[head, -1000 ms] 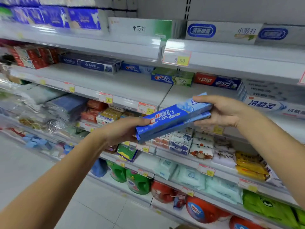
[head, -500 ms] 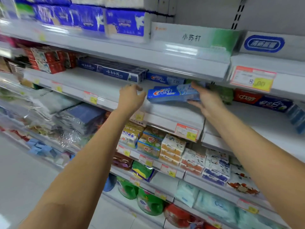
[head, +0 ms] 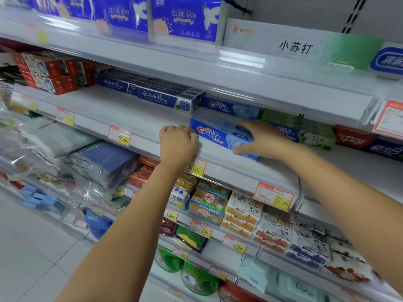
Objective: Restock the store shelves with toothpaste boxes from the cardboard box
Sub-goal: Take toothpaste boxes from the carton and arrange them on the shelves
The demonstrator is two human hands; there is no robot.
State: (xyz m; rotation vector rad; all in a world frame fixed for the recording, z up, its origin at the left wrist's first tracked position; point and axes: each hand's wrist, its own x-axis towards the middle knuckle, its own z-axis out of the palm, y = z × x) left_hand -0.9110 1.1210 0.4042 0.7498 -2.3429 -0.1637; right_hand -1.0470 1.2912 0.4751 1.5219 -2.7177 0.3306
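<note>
Two stacked blue Crest toothpaste boxes (head: 216, 132) lie on the middle white shelf (head: 135, 118), near its front edge. My right hand (head: 261, 138) grips their right half, fingers over the top and thumb along the front face. My left hand (head: 177, 144) is curled into a loose fist and its knuckles touch the boxes' left end; it holds nothing. Another blue Crest box (head: 229, 106) lies just behind them. The cardboard box is out of view.
Dark blue toothpaste boxes (head: 157, 97) lie to the left of the stack, green Crest boxes (head: 309, 131) to its right, red boxes (head: 50, 75) at far left. Bare shelf stretches left of my left hand. The upper shelf (head: 239, 68) overhangs closely. Soap packs fill the shelf below.
Both hands carried the blue Crest boxes up from chest height and set them down on the middle shelf. My left hand let go and now sits curled at their left end.
</note>
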